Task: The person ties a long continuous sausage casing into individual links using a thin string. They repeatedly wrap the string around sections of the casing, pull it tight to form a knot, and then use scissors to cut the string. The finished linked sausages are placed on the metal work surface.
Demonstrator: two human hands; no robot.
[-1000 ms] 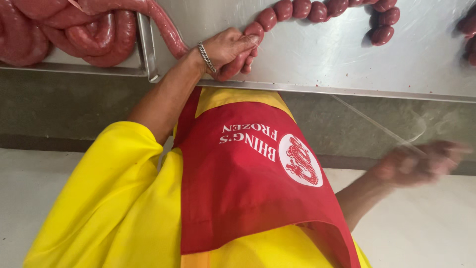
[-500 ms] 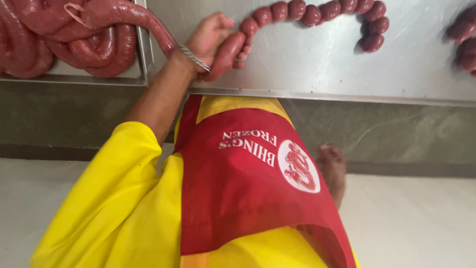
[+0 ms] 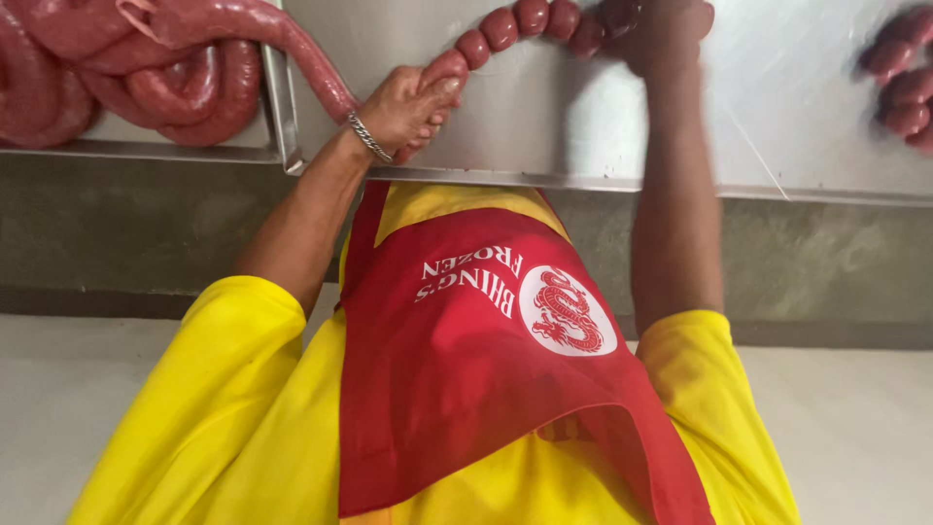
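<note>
My left hand (image 3: 408,102), with a metal bracelet on the wrist, is closed around a long dark red sausage (image 3: 301,53) where the unlinked part meets the first link. From there a chain of short round links (image 3: 515,21) curves right along the steel table (image 3: 583,136). My right hand (image 3: 671,34) is at the top edge of the view, blurred, closed over the far end of that chain. The unlinked sausage runs left over the tray's rim into a coil (image 3: 146,87).
A steel tray (image 3: 277,126) at the left holds the coiled sausage. More finished links (image 3: 904,87) lie at the table's right. My yellow shirt and red apron (image 3: 466,369) fill the lower view, with a pale floor on either side.
My right hand has come up from beside my hip onto the link chain on the table. My left hand has kept its hold on the sausage, shifting slightly.
</note>
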